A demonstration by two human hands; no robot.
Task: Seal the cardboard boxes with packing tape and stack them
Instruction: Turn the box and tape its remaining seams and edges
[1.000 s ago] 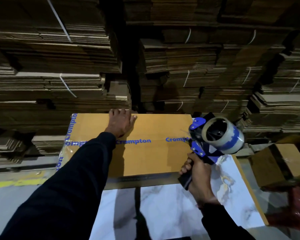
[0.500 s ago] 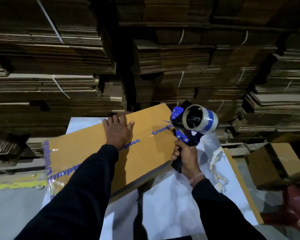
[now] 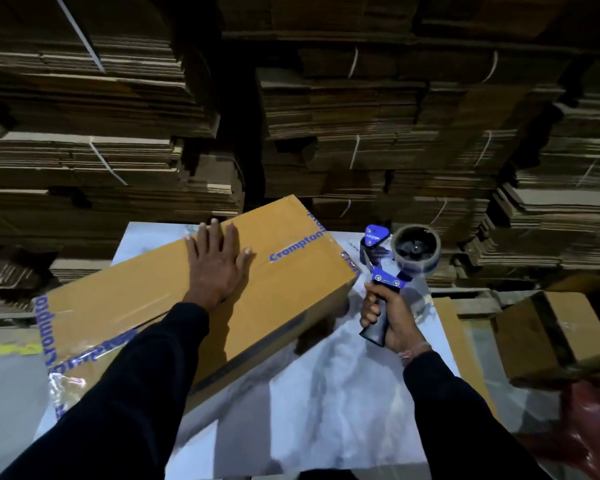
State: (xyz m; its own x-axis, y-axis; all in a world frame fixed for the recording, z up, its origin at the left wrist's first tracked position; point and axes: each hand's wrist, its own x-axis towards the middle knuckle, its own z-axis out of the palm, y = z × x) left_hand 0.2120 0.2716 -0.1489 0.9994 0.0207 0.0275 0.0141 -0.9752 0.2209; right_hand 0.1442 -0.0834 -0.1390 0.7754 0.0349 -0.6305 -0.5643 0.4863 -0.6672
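Note:
A long brown cardboard box (image 3: pixel 284 289) lies at an angle on the white marbled table (image 3: pixel 333 403), with clear tape printed in blue "Crompton" along its top and over both ends. My left hand (image 3: pixel 219 265) rests flat on the box top, fingers spread. My right hand (image 3: pixel 387 317) grips the dark handle of a blue tape dispenser (image 3: pixel 395 258), which is upright just off the box's right end and apart from it. Its roll of clear tape faces the camera.
Tall strapped stacks of flat cardboard (image 3: pixel 378 133) wall the far side behind the table. A second brown box (image 3: pixel 561 334) sits to the right of the table, with something red (image 3: pixel 589 431) below it. Yellow floor marking (image 3: pixel 7 349) runs at left.
The box has turned counter-clockwise under my left hand, its right end swinging away from me. My right hand has drawn the dispenser off the box end to its right.

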